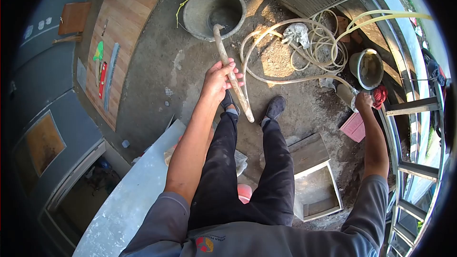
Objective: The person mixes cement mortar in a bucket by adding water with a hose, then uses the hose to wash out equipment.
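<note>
My left hand (221,80) is wrapped around a long, dirty beige stick (244,103) that looks like a wooden handle. The stick slants, its upper end over the near rim of a grey bucket (200,24) and its lower end above the floor between my feet. Off to the right, my right hand (364,101) is closed beside a pale cylindrical container (343,94). What it grips is hard to make out. Just right of that hand lies a red cloth (380,96). A smaller bucket (357,69) with grey contents stands beyond it.
A coiled hose (276,81) lies on the floor ahead, with crumpled plastic (297,34) on it. A metal ladder (419,167) runs along my right. Near my legs are a wooden box (337,183) and a pale sheet (119,204). Tools lie on a wood panel (128,14).
</note>
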`<control>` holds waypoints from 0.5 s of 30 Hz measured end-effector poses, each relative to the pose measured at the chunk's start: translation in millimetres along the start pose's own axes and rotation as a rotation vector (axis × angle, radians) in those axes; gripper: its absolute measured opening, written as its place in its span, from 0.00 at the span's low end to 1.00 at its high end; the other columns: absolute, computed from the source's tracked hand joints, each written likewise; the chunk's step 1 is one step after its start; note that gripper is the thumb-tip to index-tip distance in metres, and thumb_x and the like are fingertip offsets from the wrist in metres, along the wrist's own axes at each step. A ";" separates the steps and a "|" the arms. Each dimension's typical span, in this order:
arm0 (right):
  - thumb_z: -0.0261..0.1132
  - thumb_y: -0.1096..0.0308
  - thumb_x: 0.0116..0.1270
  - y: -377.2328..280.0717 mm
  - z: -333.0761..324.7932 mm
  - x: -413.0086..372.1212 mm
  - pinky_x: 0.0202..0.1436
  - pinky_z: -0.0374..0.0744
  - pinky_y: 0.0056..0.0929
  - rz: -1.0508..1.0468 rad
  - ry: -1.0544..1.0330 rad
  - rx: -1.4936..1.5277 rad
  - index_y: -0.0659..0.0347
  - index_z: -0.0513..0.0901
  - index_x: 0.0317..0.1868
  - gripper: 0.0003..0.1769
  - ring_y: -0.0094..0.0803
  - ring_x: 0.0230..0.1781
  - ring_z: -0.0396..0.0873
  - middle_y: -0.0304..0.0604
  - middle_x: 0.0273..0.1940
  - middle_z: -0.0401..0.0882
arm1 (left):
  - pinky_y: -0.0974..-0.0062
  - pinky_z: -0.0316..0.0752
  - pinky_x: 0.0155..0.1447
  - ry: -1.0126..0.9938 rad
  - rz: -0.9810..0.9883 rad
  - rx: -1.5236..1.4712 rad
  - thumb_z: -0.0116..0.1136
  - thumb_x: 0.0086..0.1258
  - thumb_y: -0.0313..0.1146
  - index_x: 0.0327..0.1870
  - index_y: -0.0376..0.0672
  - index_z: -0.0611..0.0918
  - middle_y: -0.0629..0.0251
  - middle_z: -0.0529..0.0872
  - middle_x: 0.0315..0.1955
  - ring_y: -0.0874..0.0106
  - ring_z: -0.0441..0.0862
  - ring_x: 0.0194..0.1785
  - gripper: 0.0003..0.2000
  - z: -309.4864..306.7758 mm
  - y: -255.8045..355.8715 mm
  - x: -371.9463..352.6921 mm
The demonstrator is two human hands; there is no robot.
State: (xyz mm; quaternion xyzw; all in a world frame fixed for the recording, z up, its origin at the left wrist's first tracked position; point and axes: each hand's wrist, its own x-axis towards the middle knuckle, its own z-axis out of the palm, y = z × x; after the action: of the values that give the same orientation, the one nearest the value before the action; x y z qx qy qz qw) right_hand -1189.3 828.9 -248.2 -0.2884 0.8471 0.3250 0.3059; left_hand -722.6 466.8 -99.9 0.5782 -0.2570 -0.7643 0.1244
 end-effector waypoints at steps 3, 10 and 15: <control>0.61 0.64 0.67 -45.9 -45.7 -26.5 0.56 0.82 0.44 0.094 -0.031 -0.118 0.61 0.83 0.53 0.17 0.49 0.59 0.79 0.54 0.56 0.81 | 0.54 0.85 0.45 -0.005 -0.006 -0.010 0.57 0.73 0.31 0.56 0.40 0.75 0.62 0.79 0.35 0.64 0.84 0.40 0.14 0.2 1.6 -18.5; 0.60 0.63 0.72 -308.7 -178.2 -81.9 0.42 0.84 0.30 -0.460 -0.176 1.463 0.69 0.82 0.44 0.15 0.31 0.35 0.83 0.48 0.36 0.83 | 0.70 0.83 0.45 -0.075 0.056 0.014 0.58 0.72 0.31 0.55 0.40 0.76 0.65 0.81 0.32 0.71 0.84 0.38 0.14 -16.5 1.1 -89.3; 0.59 0.68 0.73 -471.2 -265.3 -84.2 0.44 0.83 0.27 -0.736 -0.495 1.886 0.64 0.81 0.45 0.08 0.30 0.37 0.81 0.43 0.38 0.82 | 0.73 0.81 0.47 -0.121 0.119 0.016 0.57 0.73 0.27 0.56 0.34 0.75 0.65 0.81 0.35 0.75 0.83 0.38 0.13 -37.3 -0.7 -125.4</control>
State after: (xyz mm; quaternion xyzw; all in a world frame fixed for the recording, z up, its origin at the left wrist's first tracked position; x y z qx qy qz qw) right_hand -898.7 367.1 -205.5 -0.0980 0.5304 -0.5323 0.6525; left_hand -649.5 519.2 -4.9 0.5157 -0.3040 -0.7870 0.1494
